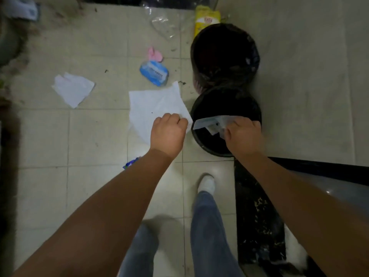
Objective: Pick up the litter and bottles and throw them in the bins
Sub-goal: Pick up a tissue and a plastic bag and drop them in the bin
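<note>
Tiled floor (95, 136): pale, soiled with dark specks; all loose litter is carried on it.

Far bin (224, 54): round, lined with a black bag, set against the wall. Interior too dark to read.

Near bin (207, 144): round, black, touching the far bin. This is judged the target of the step in hand.

Large white paper sheet (151, 108): held at its near corner by the left hand (167, 132), whose grip is clamped shut on it; the rest of the sheet hangs just left of the near bin's rim.

Crumpled white paper (72, 88): flat on the floor, well apart from the bins, untouched.

Yellow packet (206, 19): lying behind the far bin, beside a clear plastic wrapper (163, 27).

Blue wipes packet (153, 73): on the floor between the sheet and a pink scrap (154, 53).

Clear plastic packaging (211, 122): pinched in the right hand (244, 134), grip closed on it, held over the near bin's mouth.

Blue wrapper (130, 163): small, partly hidden by the left forearm.

Handling note: the packaging is best released only while fully inside the rim, since light film is likely to drift. The sheet should be brought over the opening and bunched before release, lest a trailing edge be draped over the rim. No bottle can be made out.
</note>
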Demonstrator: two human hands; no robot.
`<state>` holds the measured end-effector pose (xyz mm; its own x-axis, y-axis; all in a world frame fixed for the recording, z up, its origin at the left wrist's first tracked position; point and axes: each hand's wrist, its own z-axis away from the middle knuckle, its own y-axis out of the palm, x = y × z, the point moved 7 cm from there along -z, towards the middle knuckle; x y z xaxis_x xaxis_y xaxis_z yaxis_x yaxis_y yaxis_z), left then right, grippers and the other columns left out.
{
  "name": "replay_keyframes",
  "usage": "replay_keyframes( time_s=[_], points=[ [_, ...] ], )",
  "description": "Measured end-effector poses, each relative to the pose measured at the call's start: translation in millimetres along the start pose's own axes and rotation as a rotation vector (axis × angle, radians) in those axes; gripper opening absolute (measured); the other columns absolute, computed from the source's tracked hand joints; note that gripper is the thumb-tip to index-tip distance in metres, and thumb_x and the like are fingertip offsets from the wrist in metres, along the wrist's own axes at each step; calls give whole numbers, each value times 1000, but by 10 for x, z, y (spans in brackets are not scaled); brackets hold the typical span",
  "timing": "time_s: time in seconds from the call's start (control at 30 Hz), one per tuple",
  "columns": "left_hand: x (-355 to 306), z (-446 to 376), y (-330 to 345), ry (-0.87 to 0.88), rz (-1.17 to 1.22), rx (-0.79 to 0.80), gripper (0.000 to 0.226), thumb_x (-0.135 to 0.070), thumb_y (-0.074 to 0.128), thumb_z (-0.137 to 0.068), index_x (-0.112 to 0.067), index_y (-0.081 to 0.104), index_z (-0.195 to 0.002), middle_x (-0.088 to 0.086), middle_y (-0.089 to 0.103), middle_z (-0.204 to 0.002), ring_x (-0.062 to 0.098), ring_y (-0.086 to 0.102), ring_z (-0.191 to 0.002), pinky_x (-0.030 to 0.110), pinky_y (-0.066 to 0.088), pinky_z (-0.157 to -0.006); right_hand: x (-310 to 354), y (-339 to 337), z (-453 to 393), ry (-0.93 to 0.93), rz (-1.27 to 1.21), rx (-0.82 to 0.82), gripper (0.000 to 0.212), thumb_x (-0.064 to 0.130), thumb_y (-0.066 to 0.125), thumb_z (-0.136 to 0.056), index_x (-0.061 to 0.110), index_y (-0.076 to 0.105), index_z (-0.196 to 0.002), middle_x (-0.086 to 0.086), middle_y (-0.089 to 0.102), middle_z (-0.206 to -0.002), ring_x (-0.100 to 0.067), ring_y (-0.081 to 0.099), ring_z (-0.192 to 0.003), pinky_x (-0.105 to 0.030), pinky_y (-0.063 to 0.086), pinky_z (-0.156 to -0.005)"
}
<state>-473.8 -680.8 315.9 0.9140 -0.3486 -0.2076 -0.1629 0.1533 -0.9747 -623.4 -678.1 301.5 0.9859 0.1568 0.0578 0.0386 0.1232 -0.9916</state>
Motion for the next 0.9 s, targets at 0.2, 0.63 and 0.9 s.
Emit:
replay_keyframes(
  time_s=[0.2,0.63,0.9],
  points=[
    [-1058,-979,476,108,41,56,37,-5,89,-21,-10,69,-51,7,65,-48,22,63,-41,15,46,-42,-1141,429,-1,231,-172,32,38,18,40,-80,2,67,-58,-16,64,-52,-29,63,-47,-30,53,-49],
    [-1076,-1017,1740,-28,-213,687,56,-30,41,-101,-18,16,-149,11,7,-160,28,3,-148,44,12,-120,-1453,1498,211,403,-458,541,48,18,41,-98,5,29,-143,-16,27,-153,-31,30,-139,-40,32,-113],
    [-450,-629,1115,-65,-278,717,53,-37,23,-104,-22,6,-151,5,-5,-161,24,-10,-148,42,-1,-122,-862,1000,117,345,-440,497,60,34,40,-98,8,17,-147,-20,13,-156,-35,9,-145,-46,12,-119]
  ],
)
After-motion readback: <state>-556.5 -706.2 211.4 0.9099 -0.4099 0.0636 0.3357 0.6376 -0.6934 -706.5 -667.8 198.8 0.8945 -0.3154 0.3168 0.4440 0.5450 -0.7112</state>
